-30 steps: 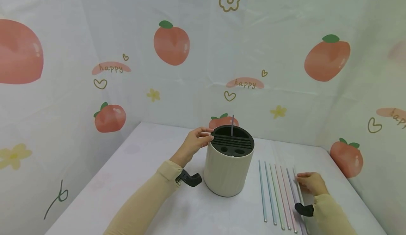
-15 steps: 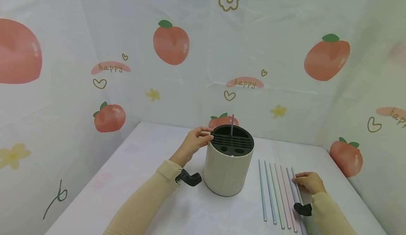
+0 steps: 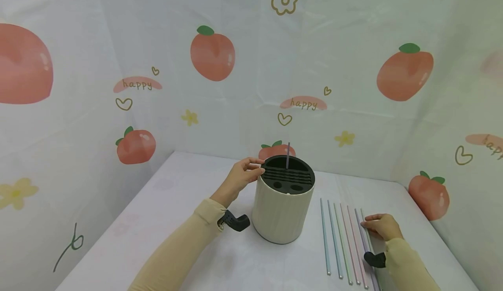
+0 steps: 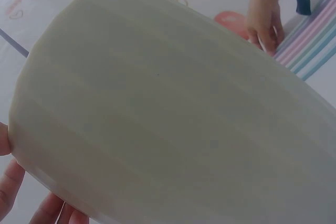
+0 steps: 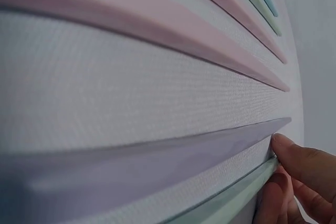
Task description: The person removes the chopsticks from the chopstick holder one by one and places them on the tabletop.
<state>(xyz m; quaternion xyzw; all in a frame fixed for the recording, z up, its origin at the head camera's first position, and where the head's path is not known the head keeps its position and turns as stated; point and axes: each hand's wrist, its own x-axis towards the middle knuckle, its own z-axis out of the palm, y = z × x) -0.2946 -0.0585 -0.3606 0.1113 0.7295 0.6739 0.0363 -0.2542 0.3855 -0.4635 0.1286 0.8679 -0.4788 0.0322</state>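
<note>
My right hand (image 3: 384,226) pinches a pale green chopstick (image 5: 226,203) near its thin tip, with a purple chopstick (image 5: 131,166) lying just beside it. My left hand (image 3: 237,177) touches the left rim of a cream knife and utensil holder (image 3: 280,214), thumb and fingertips right at the edge of its black slotted top (image 3: 287,177). Another purple chopstick (image 3: 288,153) stands upright in the holder's rear compartment. The left wrist view is mostly filled by the holder's ribbed wall (image 4: 157,103), with left fingers (image 4: 10,182) along its edge.
Left of the right hand lie several chopsticks in a row: pink (image 3: 355,243), green (image 3: 343,243) and blue (image 3: 325,238). All rest on a white-covered table (image 3: 220,256). A fruit-printed cloth (image 3: 243,121) hangs behind and at both sides.
My right hand has moved slightly left, and the green chopstick's tip has shifted left toward the purple one. The left hand and the holder have stayed still.
</note>
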